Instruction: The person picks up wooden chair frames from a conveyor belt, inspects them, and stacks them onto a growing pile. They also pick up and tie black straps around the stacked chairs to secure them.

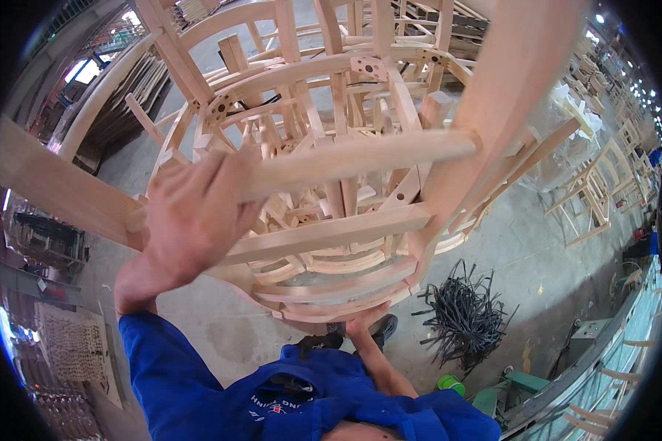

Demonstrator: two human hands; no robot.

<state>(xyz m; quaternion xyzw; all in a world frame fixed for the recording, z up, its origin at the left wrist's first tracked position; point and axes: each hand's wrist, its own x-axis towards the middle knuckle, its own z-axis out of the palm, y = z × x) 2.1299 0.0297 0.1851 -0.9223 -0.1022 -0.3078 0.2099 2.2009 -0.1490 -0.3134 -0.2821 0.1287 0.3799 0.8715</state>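
Note:
A bare, pale wooden chair frame point(449, 198) is held up in front of me, tilted, with its posts spreading outward. My left hand point(198, 206) is closed around the left part of its round rung point(375, 158). Lower down, my right hand point(366, 320) grips the curved slat point(324, 314) nearest my body, its fingers partly hidden by the wood. Just beyond the held frame stand several more unfinished chair frames point(287, 77), close together, with dark holes in their corner blocks.
A tangled heap of black straps point(467, 316) lies on the concrete floor at my right. Beyond it, a chair frame point(585, 195) stands near clear plastic wrapping point(548, 158). A green-topped bench point(625, 353) runs along the right. Stacked wooden strips point(129, 92) are at the far left.

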